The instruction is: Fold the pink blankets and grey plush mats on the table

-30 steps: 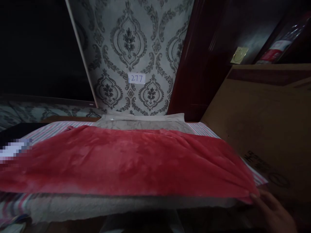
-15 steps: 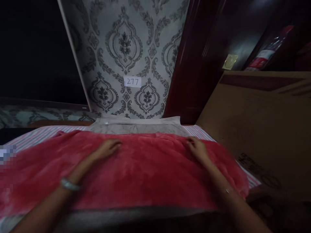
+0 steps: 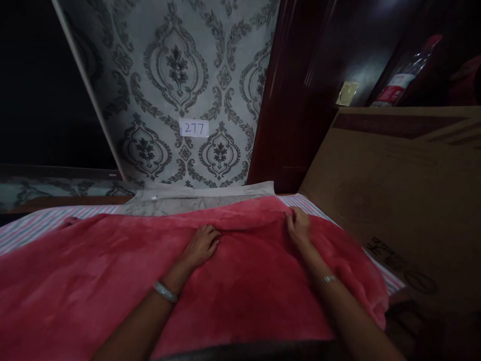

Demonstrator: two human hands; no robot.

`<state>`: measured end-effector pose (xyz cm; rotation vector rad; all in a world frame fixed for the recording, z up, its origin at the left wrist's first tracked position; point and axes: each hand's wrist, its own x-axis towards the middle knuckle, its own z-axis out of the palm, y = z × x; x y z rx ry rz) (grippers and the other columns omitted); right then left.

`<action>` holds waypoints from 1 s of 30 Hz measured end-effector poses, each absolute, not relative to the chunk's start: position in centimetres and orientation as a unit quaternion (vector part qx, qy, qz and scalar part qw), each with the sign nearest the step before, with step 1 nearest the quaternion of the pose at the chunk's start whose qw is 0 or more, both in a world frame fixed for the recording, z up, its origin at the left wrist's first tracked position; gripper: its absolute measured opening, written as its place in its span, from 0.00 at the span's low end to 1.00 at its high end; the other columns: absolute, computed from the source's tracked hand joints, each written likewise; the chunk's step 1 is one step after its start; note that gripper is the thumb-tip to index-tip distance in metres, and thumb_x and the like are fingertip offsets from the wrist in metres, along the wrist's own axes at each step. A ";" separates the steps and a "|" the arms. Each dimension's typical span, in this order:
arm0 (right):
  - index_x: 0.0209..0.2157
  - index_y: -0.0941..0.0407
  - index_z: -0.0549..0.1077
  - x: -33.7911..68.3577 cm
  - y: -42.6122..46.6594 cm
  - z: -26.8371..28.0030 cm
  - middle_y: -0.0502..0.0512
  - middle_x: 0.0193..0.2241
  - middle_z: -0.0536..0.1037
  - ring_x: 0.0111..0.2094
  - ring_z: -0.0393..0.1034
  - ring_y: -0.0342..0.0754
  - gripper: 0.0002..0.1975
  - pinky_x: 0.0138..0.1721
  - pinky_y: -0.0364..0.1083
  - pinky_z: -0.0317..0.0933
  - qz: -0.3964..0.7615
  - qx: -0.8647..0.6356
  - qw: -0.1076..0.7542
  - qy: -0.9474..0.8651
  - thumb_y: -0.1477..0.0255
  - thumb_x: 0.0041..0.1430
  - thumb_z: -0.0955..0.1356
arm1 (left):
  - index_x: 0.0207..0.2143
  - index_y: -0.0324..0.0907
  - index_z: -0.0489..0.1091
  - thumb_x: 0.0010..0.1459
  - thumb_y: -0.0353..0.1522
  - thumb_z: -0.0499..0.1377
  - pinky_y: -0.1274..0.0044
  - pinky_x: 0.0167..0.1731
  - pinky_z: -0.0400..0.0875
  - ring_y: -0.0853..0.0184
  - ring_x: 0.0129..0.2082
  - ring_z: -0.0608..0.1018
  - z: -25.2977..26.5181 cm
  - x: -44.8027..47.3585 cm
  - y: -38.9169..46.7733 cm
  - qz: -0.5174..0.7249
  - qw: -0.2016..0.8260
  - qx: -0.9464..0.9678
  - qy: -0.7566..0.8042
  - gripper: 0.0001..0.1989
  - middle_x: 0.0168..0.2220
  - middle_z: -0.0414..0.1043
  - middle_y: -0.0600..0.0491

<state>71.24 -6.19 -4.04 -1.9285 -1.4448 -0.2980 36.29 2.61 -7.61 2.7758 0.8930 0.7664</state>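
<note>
A red plush blanket (image 3: 240,291) is spread across the surface before me, over a grey cloth. My left hand (image 3: 203,245) lies on its middle, palm down, the fingers bent into the fabric at the end of a long crease. On the right, my right hand (image 3: 299,228) pinches the blanket near its far edge, thumb and fingers closed on the cloth. Between both hands a raised fold runs sideways. Part of the grey cloth (image 3: 169,204) shows beyond the blanket's far edge. The fingertips are partly hidden in the pile.
Striped bedding (image 3: 26,225) shows around the blanket. A large cardboard box (image 3: 406,190) stands to the right, with a plastic bottle (image 3: 400,85) behind it. Patterned wallpaper (image 3: 221,100) bears a paper label (image 3: 194,128). A dark screen-like panel (image 3: 45,90) is at left.
My left hand has moved right and slightly nearer along the blanket. Around my right hand, the blanket's far edge has risen and a fold has formed. The view has shifted slightly.
</note>
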 end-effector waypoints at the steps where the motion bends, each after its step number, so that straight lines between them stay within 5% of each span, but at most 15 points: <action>1: 0.42 0.58 0.73 71.1 -8.1 -4.2 0.64 0.41 0.78 0.45 0.70 0.56 0.16 0.49 0.53 0.62 -0.134 -0.713 0.367 -0.582 0.66 0.66 0.58 | 0.44 0.40 0.74 0.64 0.31 0.52 0.66 0.45 0.69 0.60 0.42 0.72 -7.5 36.4 2.6 0.255 0.063 0.918 0.297 0.12 0.41 0.71 0.45; 5: 0.34 0.54 0.74 70.8 -15.9 -4.8 0.57 0.32 0.78 0.33 0.73 0.52 0.15 0.37 0.48 0.64 -0.023 -0.603 0.303 -0.738 0.60 0.66 0.61 | 0.39 0.40 0.75 0.63 0.30 0.52 0.67 0.43 0.70 0.59 0.41 0.74 -7.6 36.8 2.7 0.246 0.068 0.915 0.314 0.11 0.40 0.73 0.44; 9: 0.30 0.55 0.73 70.9 -18.2 -3.6 0.55 0.27 0.77 0.28 0.72 0.51 0.21 0.32 0.47 0.63 0.071 -0.669 0.260 -0.692 0.61 0.69 0.56 | 0.35 0.40 0.74 0.58 0.26 0.54 0.70 0.40 0.69 0.60 0.39 0.76 -7.7 36.9 2.6 0.241 0.083 0.907 0.334 0.09 0.39 0.77 0.45; 13: 0.45 0.57 0.75 69.9 -13.8 -2.6 0.60 0.40 0.79 0.40 0.74 0.54 0.15 0.41 0.49 0.65 0.029 -0.699 0.256 -0.667 0.69 0.64 0.60 | 0.34 0.41 0.75 0.57 0.27 0.54 0.72 0.37 0.69 0.60 0.37 0.78 -7.5 36.8 2.0 0.237 0.081 0.904 0.348 0.09 0.38 0.78 0.45; 16: 0.54 0.58 0.72 68.1 -8.6 -3.0 0.64 0.50 0.76 0.49 0.72 0.54 0.20 0.51 0.50 0.63 0.057 -0.682 0.231 -0.692 0.73 0.62 0.63 | 0.34 0.41 0.75 0.56 0.27 0.54 0.72 0.36 0.69 0.60 0.36 0.78 -7.2 36.8 1.6 0.226 0.072 0.904 0.357 0.09 0.38 0.79 0.45; 23: 0.53 0.57 0.76 67.1 0.0 -5.2 0.61 0.49 0.78 0.49 0.72 0.51 0.23 0.55 0.48 0.62 0.141 -0.668 0.196 -0.704 0.79 0.55 0.67 | 0.37 0.40 0.76 0.55 0.30 0.55 0.63 0.47 0.67 0.51 0.46 0.77 -6.7 37.0 1.7 0.213 0.034 0.897 0.385 0.11 0.43 0.78 0.40; 30: 0.50 0.55 0.77 70.5 -4.0 -4.9 0.58 0.53 0.77 0.53 0.72 0.50 0.16 0.56 0.49 0.64 0.186 -0.640 0.222 -0.712 0.73 0.61 0.67 | 0.43 0.40 0.74 0.59 0.33 0.53 0.60 0.49 0.65 0.49 0.51 0.73 -7.0 37.0 2.5 0.205 0.018 0.895 0.397 0.14 0.47 0.75 0.40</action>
